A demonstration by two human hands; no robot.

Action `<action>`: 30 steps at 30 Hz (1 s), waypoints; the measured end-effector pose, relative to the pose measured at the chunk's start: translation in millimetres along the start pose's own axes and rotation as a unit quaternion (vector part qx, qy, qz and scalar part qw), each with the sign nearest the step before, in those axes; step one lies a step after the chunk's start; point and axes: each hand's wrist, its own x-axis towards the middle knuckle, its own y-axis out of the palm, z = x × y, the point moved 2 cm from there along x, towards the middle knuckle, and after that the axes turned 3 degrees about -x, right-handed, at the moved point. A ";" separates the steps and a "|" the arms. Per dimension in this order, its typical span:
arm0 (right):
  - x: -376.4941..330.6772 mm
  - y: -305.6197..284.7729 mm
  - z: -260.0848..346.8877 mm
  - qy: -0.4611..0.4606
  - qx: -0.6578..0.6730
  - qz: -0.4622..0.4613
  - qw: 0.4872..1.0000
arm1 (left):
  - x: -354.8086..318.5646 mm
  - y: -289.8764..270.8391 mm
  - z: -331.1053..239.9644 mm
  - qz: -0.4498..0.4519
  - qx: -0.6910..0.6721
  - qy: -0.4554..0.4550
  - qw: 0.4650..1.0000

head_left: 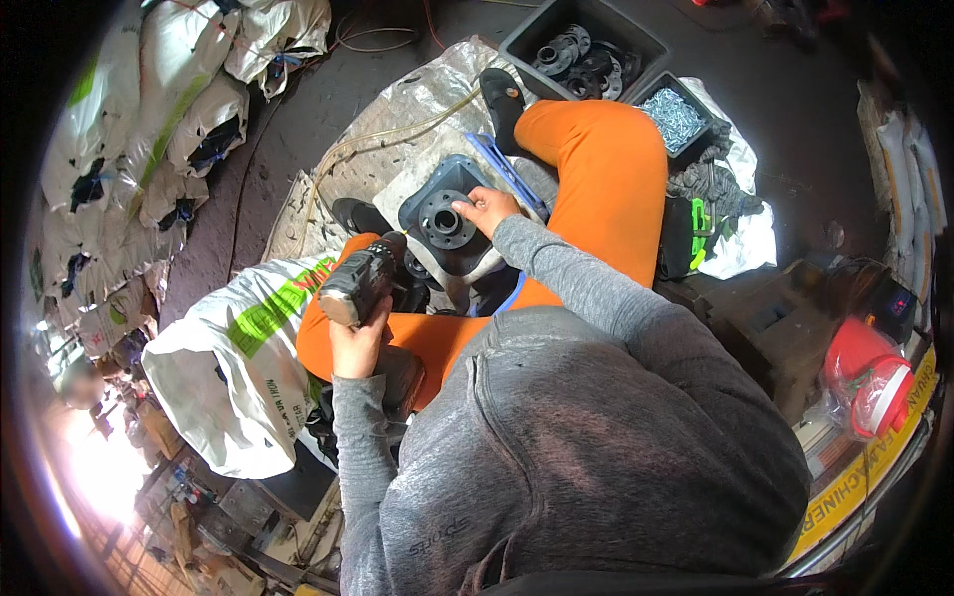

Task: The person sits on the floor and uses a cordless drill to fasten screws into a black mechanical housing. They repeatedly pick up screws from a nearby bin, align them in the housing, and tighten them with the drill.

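My left hand [358,343] grips a dark cordless drill [360,283]. The drill's nose points at a round black flange [433,234], its tip close to the flange's left edge; whether they touch I cannot tell. Holes ring the flange, and a raised hub stands in its middle. Beneath it is a dark blue-grey piece with curved sides [410,211], between my legs. With fingers pinched together, my right hand [489,211] is at the right of the hub; anything small between the fingertips is hidden.
A grey bin [641,45] of black flanges stands beyond my right knee, beside a smaller bin of silver screws [672,121]. A white sack [214,377] lies at my left. Filled white bags [149,89] line the far left. A red container [863,377] sits at right.
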 end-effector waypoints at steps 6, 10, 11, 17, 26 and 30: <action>-3.6 -1.0 1.6 -0.023 0.023 -0.046 0.998 | 12.3 19.5 7.7 -0.008 0.006 0.055 0.998; -5.2 -4.2 6.5 -0.006 0.022 -0.010 1.000 | 11.9 19.0 9.7 -0.012 0.002 0.029 1.000; -6.0 -5.5 7.4 0.001 0.023 0.000 1.000 | 12.1 19.8 9.1 -0.011 -0.006 0.035 0.999; -7.5 -9.2 10.6 0.011 0.023 0.016 1.000 | 11.8 24.7 10.1 -0.009 0.001 0.030 0.999; -6.9 -8.4 9.9 -0.001 0.026 0.002 1.000 | 13.0 18.6 23.2 -0.003 -0.006 -0.018 1.000; -6.9 -8.7 10.1 0.017 0.037 0.012 0.999 | 13.6 17.9 34.7 -0.005 0.075 -0.019 0.997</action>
